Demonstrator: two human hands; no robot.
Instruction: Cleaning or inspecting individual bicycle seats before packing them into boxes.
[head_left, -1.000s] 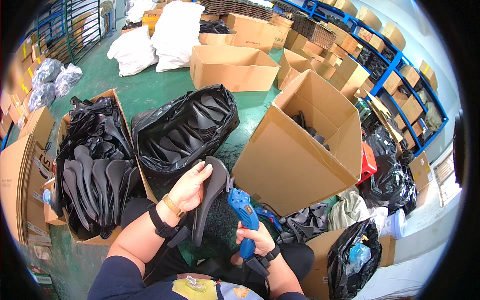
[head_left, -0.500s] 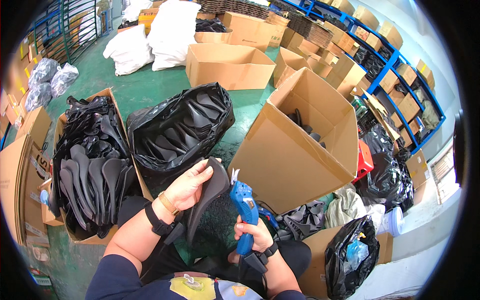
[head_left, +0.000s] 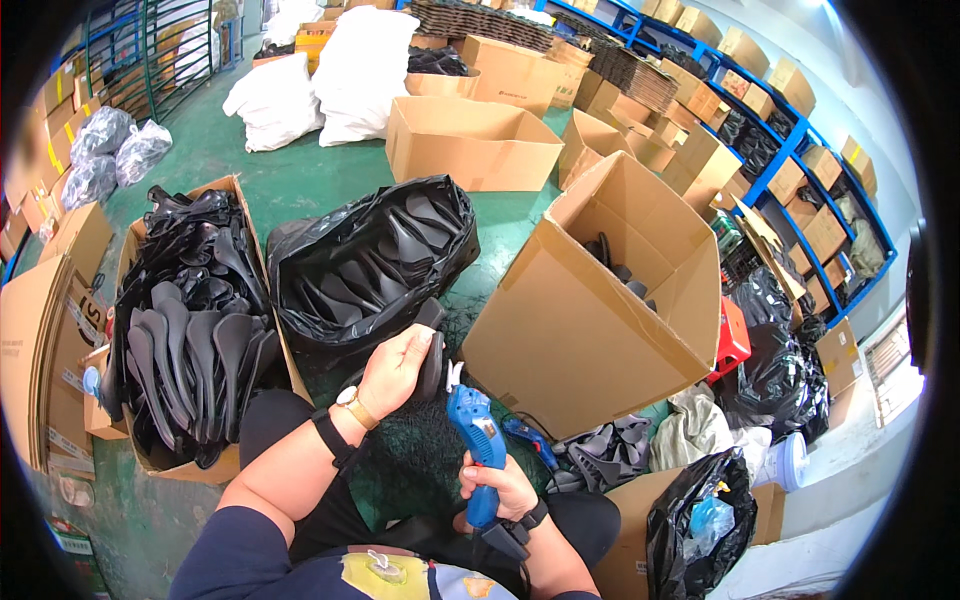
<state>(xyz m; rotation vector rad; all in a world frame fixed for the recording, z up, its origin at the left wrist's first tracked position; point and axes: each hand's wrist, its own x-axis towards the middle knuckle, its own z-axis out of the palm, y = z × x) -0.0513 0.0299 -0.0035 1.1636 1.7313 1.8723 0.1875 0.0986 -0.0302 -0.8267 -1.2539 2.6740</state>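
My left hand (head_left: 393, 372) grips a dark bicycle saddle (head_left: 432, 364), turned nearly edge-on so that much of it is hidden behind the fingers. Wrapped round the handle of blue electric scissors (head_left: 476, 426), my right hand (head_left: 503, 487) keeps the tool upright. Its small metal blades point up, close beside the saddle's right edge; whether they touch it I cannot tell. Several similar saddles (head_left: 190, 365) lie in an open carton at my left. More saddles (head_left: 372, 270) fill a black plastic bag (head_left: 300, 240) ahead of me.
A tall open carton (head_left: 560, 325) stands ahead right with dark pieces inside. Behind my right hand lie another blue tool (head_left: 530, 437) and dark saddle parts (head_left: 606, 456). A carton lined with a black bag (head_left: 675, 530) is at lower right. White sacks (head_left: 362, 75) stand farther back.
My left hand has turned the saddle from showing its broad face to nearly edge-on. The electric scissors have shifted slightly left and down, still in my right hand. The view has moved a little.
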